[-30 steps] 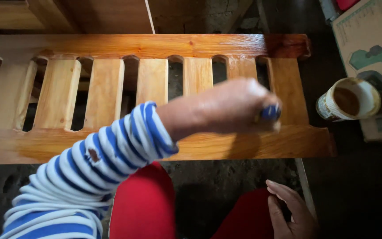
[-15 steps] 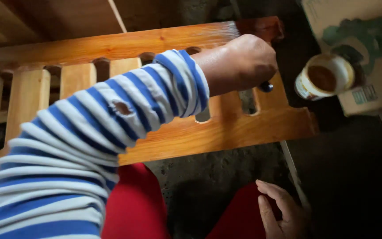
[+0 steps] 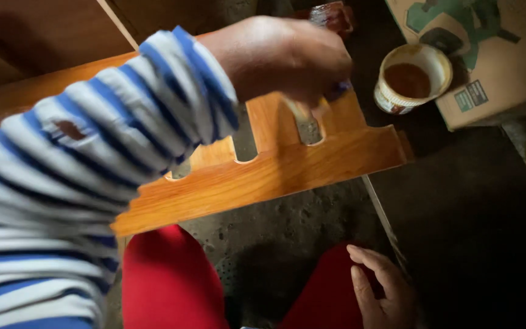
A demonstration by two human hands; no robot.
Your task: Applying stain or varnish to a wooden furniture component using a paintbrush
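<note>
Left hand (image 3: 287, 58) sits upper centre of the frame, fingers curled shut round a blue-tipped handle (image 3: 340, 89) that pokes out at the knuckles; the tool's working end can't be made out. The hand hovers over the right end of the slatted wooden panel (image 3: 275, 173), which runs from centre right down to the left edge. Panel: orange-brown wood, glossy wet-looking finish, flat bottom rail with rounded slot cut-outs between upright slats. Its right end stops square, and its far corner looks darker (image 3: 336, 15).

Paper cup (image 3: 410, 78), upper right, white rim with brown liquid inside, stands just off the panel's right end, touching or nearly touching the cardboard box (image 3: 488, 79) in the top right corner.

Right hand (image 3: 380, 286), lower centre right, lies open and flat on the red-clad knee (image 3: 330, 292), holding nothing.

Striped blue-white sleeve (image 3: 74, 201), small hole in the fabric, fills the left side. Rough grey concrete floor (image 3: 275, 231) below the panel; dark open floor to the right.
</note>
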